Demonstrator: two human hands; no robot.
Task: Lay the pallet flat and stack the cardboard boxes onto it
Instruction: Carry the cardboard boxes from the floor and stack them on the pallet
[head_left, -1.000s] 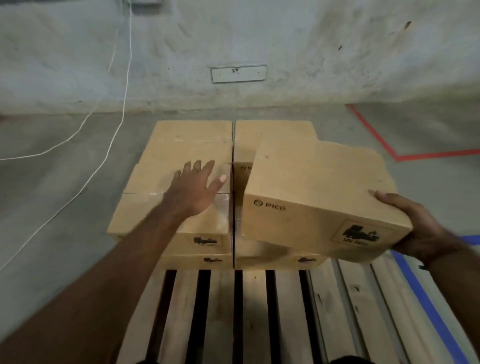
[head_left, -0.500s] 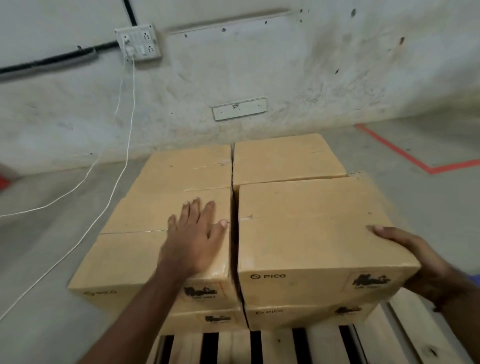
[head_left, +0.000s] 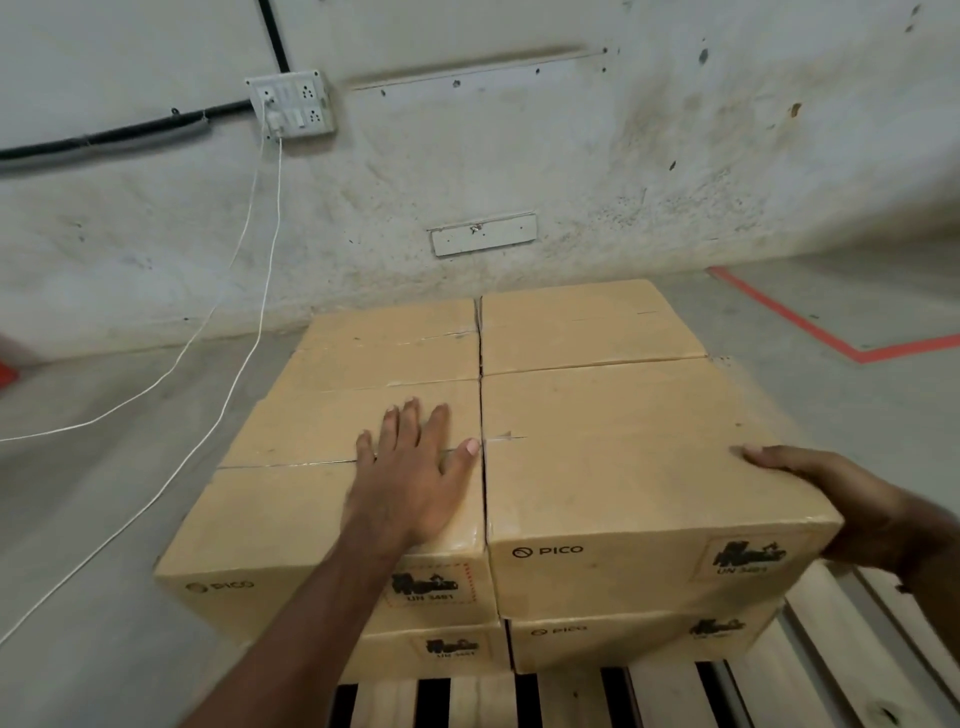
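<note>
- Seating the near right box (head_left: 644, 467) on the top layer, judged as the step in hand; already flush against the near left box (head_left: 332, 499) along the centre seam.
- Left hand (head_left: 415, 478) flat on the near left box, fingers (head_left: 410, 421) straight and spread, holding nothing, only pressing down.
- Right hand (head_left: 852, 499) wrapped round the right edge of the near right box, thumb on top, the other fingers hidden behind the side, so grip depth unclear.
- Best to hold the left box pinned while nudging the right one inward, closing the seam without shoving the neighbour off line.
- Worth checking the front face against the box below (head_left: 639, 642): the upper one seems to overhang a little to the right.
- Worth squaring the back edge to the far right box (head_left: 587, 325) too, touching, no gap.
- Pallet (head_left: 670, 696) flat on the floor, bare slats showing in front of the stack; room there for further boxes.
- Release only once the box sits level; right hand to slide out sideways, not upward, to avoid lifting a corner.
- White cables (head_left: 249, 291) trailing on the floor to the left, well apart from the stack.
</note>
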